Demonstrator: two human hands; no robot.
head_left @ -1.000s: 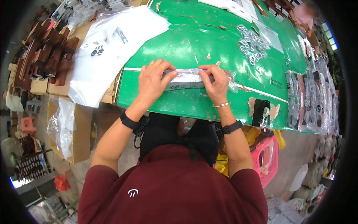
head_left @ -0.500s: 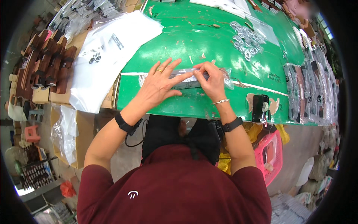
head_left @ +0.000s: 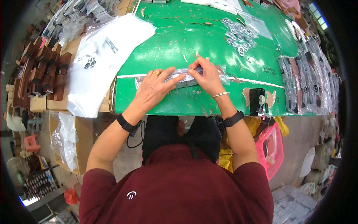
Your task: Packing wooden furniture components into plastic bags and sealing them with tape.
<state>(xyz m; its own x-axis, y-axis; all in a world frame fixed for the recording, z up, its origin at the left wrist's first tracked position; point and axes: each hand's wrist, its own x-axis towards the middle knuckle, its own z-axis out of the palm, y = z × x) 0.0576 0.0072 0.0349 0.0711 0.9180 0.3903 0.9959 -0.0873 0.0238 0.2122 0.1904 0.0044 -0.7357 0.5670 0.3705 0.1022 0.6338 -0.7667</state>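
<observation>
Fingers of the left hand (head_left: 154, 87) splay against wrapped package (head_left: 187, 83); right hand (head_left: 206, 76) pinches film (head_left: 225, 79). Wrapping seems underway; next needs smoothing.

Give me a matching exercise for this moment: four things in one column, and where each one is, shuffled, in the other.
Things
1. Wrapped package
2. Mesh basket
3. Clear-wrapped rings
4. Brown wooden pieces

Places
A. On the green table, farther from the person than the hands
B. Stacked at the picture's left, past the white plastic sheets
C. Touched by the left hand and the right hand
D. Lower than the tabletop, on the person's right

Right pairs: 1-C, 2-D, 3-A, 4-B
</observation>
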